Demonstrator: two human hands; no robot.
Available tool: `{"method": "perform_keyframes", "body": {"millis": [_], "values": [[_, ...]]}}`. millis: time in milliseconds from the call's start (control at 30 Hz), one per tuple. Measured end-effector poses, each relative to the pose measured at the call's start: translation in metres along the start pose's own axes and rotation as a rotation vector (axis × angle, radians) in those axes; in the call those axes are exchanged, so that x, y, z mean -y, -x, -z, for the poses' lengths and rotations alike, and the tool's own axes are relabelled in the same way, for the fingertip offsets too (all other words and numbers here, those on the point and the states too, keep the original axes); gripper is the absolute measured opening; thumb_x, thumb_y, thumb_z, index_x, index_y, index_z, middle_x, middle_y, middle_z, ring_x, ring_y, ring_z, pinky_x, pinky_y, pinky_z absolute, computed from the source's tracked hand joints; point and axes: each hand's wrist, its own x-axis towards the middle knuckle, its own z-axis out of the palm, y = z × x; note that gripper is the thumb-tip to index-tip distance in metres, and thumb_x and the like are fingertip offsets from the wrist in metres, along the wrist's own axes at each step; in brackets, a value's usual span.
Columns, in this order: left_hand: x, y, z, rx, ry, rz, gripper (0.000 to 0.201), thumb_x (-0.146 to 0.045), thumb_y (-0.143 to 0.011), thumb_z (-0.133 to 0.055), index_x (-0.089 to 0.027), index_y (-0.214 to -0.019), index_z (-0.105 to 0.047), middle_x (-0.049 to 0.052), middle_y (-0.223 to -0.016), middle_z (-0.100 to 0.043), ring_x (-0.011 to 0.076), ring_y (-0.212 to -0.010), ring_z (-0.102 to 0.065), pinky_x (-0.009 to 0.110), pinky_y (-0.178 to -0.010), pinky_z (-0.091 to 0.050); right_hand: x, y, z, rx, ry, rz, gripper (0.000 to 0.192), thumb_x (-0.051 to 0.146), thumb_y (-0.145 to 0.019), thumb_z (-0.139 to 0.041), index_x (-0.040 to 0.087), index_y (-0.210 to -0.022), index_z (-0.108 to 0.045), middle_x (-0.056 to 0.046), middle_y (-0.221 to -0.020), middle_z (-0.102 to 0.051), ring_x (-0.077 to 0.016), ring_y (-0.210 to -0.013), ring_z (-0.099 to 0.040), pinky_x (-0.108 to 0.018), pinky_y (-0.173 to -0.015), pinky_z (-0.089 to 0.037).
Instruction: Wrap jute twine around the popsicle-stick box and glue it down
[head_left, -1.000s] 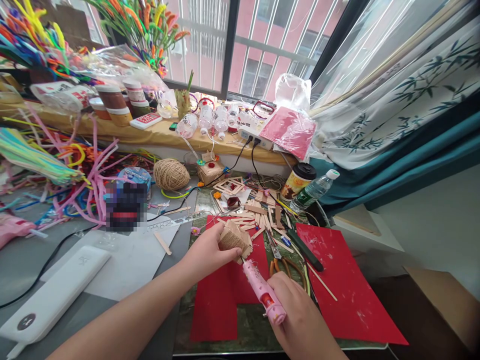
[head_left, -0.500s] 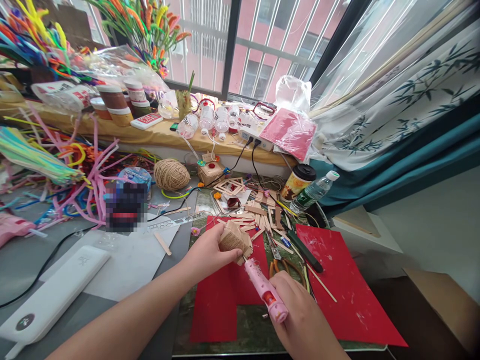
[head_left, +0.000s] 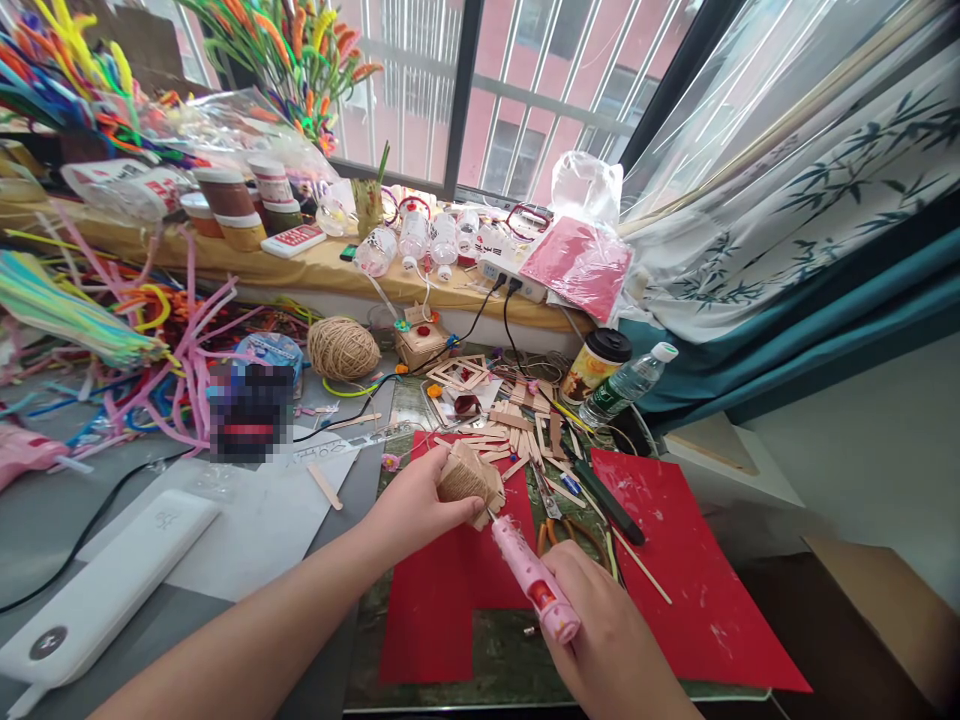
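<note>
The left hand (head_left: 409,510) is pinching a small twine-wrapped stick piece (head_left: 466,482), fingers clamped around its left side, holding it just above the red paper (head_left: 442,610) on the table (head_left: 45,520). The right hand (head_left: 607,640) is gripping a pink glue gun (head_left: 534,580), fingers curled shut round the body, nozzle pointing up-left and touching or almost touching the piece's lower edge; I cannot tell which. That piece is looking light and a bit fragile: thin wooden sticks, rough twine giving good grip, so the wrapped middle looks like the best place to hold, clear of the nozzle side. The gun is looking rigid, smooth plastic, best held well back from the tip. Behind the piece, loose sticks (head_left: 517,425) are lying scattered, with scissors (head_left: 559,525) just beside the gun. Farther back, a lidded cup (head_left: 596,365) and a capped bottle (head_left: 628,383) are standing side by side; contents not readable. On the sill, jars (head_left: 232,205) are sitting lidded, with brownish contents showing. A twine ball (head_left: 343,348) is resting left of centre, well apart from both hands.
</note>
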Motion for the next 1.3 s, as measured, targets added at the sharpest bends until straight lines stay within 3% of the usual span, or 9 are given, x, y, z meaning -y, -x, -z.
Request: {"method": "perform_keyframes", "body": {"millis": [1300], "values": [[-0.0026, 0.0021, 0.0008, 0.017, -0.030, -0.001, 0.035, -0.042, -0.077, -0.080, -0.024, -0.099, -0.059, 0.002, -0.102, -0.075, 0.0274, -0.092, -0.071, 0.033, -0.073, -0.050, -0.0058, 0.0000, 0.0052, -0.026, -0.068, -0.089, 0.014, 0.016, -0.102, -0.042, 0.025, -0.095, -0.051, -0.005, -0.092, -0.060, -0.0222, -0.077, -0.063, -0.030, -0.064, -0.050]]}}
